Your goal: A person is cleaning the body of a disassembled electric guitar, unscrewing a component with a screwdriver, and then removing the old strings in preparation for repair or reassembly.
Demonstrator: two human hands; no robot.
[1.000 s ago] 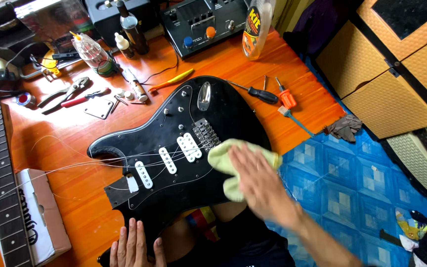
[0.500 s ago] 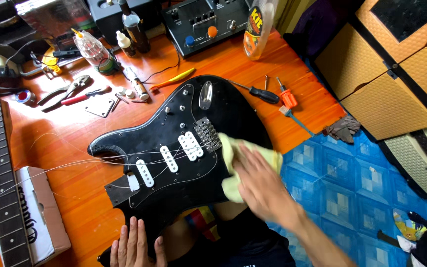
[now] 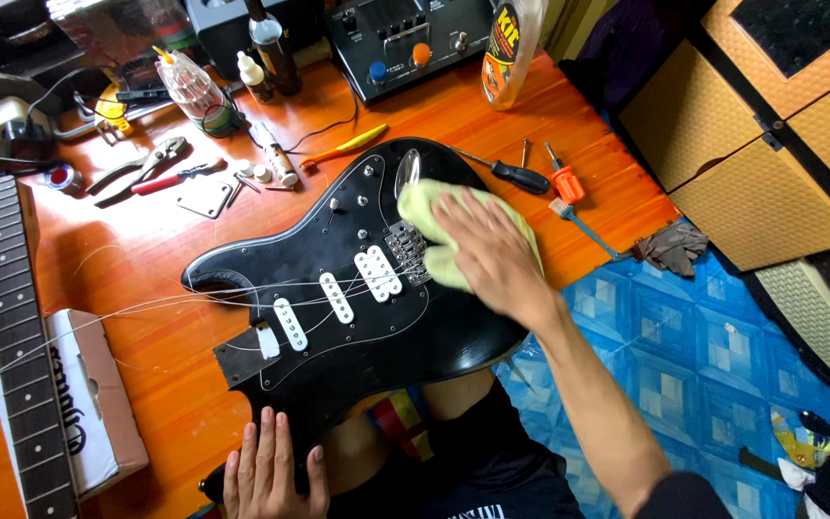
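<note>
A black electric guitar body [image 3: 338,288] with white pickups lies on the orange wooden table [image 3: 127,259], neck removed and loose strings trailing left. My right hand [image 3: 492,255] presses a pale yellow-green cloth [image 3: 425,207] flat against the body's upper right part, beside the bridge. My left hand [image 3: 266,471] rests fingers spread on the body's lower edge, near my lap.
A detached guitar neck [image 3: 21,336] lies on a white box [image 3: 98,404] at the left. Pliers [image 3: 136,168], small bottles [image 3: 276,163], screwdrivers [image 3: 521,176] and a pedal unit [image 3: 405,38] crowd the table's back. Wicker cabinets [image 3: 770,144] stand right, above blue tiled floor [image 3: 684,356].
My right hand has slid the cloth up the guitar body, from its lower right edge to the area by the bridge. The left hand has stayed put.
</note>
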